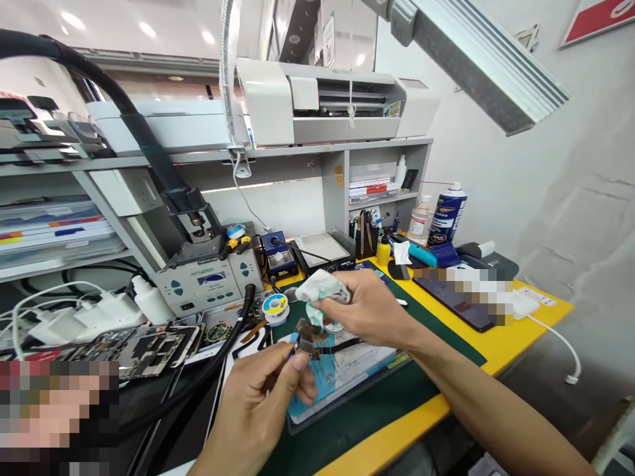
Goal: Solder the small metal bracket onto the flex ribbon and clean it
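My left hand (270,390), low in the middle of the view, pinches a small dark electronic part (306,336) with a black flex cable (342,345) trailing off to the right. Just above it, my right hand (364,307) has its fingers closed round a crumpled white tissue (320,288) with green marks. The tissue's lower end hangs close to the part; whether they touch I cannot tell. Beneath both hands lies a blue and white booklet or box (357,373) on a green mat (347,436).
A solder spool (275,308) and rework station (203,287) stand left, near opened devices (153,350) and a black hose (198,390). At right are a dark phone (451,301), a spray can (447,215) and a tweezers holder (364,235). A lamp (476,66) hangs overhead.
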`<state>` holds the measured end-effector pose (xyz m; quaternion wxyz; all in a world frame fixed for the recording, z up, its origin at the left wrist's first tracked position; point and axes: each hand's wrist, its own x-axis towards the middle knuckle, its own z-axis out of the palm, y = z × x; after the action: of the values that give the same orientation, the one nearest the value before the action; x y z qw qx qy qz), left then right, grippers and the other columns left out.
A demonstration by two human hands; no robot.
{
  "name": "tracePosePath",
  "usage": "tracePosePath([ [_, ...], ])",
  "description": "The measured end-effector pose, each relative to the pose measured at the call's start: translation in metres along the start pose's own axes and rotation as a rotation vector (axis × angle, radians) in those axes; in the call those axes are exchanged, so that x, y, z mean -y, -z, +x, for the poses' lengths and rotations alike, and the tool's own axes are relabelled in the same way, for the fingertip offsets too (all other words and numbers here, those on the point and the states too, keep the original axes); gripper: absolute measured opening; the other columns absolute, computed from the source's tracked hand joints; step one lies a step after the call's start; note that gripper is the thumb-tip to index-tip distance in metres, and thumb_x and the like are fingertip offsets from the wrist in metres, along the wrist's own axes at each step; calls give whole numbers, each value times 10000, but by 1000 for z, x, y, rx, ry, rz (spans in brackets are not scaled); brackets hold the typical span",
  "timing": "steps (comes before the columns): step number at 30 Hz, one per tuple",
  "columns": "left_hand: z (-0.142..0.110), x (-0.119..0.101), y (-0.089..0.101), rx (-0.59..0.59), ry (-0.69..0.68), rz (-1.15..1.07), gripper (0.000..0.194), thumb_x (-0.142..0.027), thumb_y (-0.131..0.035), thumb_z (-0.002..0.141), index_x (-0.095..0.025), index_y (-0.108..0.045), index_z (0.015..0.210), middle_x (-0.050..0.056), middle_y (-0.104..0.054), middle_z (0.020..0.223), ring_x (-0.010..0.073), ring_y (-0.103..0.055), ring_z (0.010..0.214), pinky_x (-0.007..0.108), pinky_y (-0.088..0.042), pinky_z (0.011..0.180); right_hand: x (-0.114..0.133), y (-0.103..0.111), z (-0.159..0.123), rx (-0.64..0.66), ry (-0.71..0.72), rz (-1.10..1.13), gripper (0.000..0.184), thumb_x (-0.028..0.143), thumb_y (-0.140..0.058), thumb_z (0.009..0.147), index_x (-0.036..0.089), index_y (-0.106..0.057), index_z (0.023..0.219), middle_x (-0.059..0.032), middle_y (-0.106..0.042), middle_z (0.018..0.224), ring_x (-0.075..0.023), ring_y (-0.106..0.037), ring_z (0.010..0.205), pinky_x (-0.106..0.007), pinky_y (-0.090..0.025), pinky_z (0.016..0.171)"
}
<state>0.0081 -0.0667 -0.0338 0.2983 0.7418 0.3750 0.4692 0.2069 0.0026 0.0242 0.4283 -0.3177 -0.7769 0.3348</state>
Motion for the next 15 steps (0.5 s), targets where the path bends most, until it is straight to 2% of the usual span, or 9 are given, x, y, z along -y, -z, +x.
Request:
tracePosePath([
  [4,-1,-4,1,-33,-136,162,262,-136,-498,982,-183,-670,791,8,-699,717,116,-675,649,182,-503,642,2,11,1,-12,-14,159,150,269,-728,832,146,-653,793,-1,-624,720,-135,-576,627,-226,-464,564],
  [8,-2,-5,2,-49,-190,182,237,-112,-515,964,-184,-676,805,12,-698,725,117,-659,647,190,-484,639,3,14,0,-14,44,238,132,231,-774,798,157,-742,903,-21,-704,838,-163,-642,732,-252,-527,647],
  [12,-1,-7,2,-35,-162,121,275,-113,-498,973,-189,-679,781,3,-704,706,121,-671,657,191,-489,657,0,13,0,83,-86,400,196,276,-791,797,142,-765,938,-51,-731,859,-200,-673,816,-296,-538,726],
  [15,-1,-9,1,-41,-137,86,288,-132,-489,981,-188,-684,776,6,-709,703,128,-678,653,195,-492,645,1,13,-1,182,-177,457,254,319,-828,764,129,-758,918,-38,-701,807,-167,-633,754,-265,-490,679],
])
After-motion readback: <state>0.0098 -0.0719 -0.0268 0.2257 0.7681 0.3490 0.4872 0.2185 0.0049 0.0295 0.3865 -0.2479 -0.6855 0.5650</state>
